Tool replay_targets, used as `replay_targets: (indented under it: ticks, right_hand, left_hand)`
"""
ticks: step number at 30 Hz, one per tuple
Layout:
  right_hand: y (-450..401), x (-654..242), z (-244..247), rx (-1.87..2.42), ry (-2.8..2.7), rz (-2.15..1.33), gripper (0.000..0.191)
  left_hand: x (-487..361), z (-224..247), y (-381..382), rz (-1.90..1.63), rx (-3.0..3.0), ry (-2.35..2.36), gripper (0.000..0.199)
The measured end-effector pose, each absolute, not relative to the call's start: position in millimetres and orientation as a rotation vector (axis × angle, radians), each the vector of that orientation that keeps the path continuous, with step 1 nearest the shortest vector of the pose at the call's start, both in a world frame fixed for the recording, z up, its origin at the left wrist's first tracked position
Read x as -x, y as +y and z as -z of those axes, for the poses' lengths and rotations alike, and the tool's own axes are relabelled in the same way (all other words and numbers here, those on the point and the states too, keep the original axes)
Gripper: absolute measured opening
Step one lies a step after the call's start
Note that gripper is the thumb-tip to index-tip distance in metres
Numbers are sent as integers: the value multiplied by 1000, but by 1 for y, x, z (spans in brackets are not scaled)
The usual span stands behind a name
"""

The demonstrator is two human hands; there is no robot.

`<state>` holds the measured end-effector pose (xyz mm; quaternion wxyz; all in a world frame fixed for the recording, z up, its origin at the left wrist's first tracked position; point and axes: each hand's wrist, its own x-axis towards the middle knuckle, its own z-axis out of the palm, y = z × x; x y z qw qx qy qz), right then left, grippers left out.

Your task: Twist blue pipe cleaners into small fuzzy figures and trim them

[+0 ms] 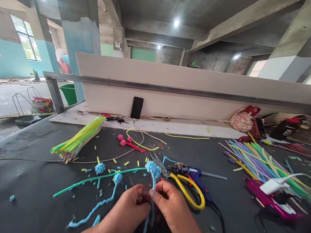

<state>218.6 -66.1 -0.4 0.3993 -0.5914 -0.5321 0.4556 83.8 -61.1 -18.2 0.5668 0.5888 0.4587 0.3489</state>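
Observation:
Both hands meet at the lower middle of the view. My right hand (172, 207) pinches the stem of a blue pipe-cleaner flower (153, 169) between thumb and finger, just below its fluffy head. Beside it my left hand (133, 207) has its fingers pressed together at the same stem, whose ends hang down between the hands. Left of the hands lie another blue flower with a wavy stem (98, 207) and a blue ball (99, 168). A green pipe cleaner (90, 180) stretches behind them. Scissors with yellow handles (202, 197) lie just beyond my right hand.
A blue glue gun (200, 178) rests behind the scissors. Pipe-cleaner bundles lie at left (79, 138) and right (267, 165). Red-topped stems (134, 144), a phone (136, 108), a magenta power strip (271, 203), cables and cut scraps are also on the table.

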Motion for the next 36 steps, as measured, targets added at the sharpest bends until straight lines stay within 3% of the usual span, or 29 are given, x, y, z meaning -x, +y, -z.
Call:
replay_targets:
  ticks: [11, 23, 26, 31, 36]
  right_hand:
    - [-77, -215, -9, 1383, -1326, -1307, 20]
    - [-70, -231, -8, 1529, -1537, -1185, 25]
    - [-73, -231, -14, 1499, -1444, -1276, 24]
    - [-77, -235, -14, 1418, -1317, -1449, 22]
    - [-74, -240, -2, 1504, -1394, -1337, 21]
  left_hand:
    - [-79, 16, -62, -949, -1207, 985, 6]
    - [-67, 3, -62, -696, -1212, 879, 10]
    - [-66, 4, -63, -691, -1275, 940, 18]
    - [-70, 10, -64, -689, -1332, 997, 13]
    - [-74, 15, -64, -746, -1367, 1127, 10]
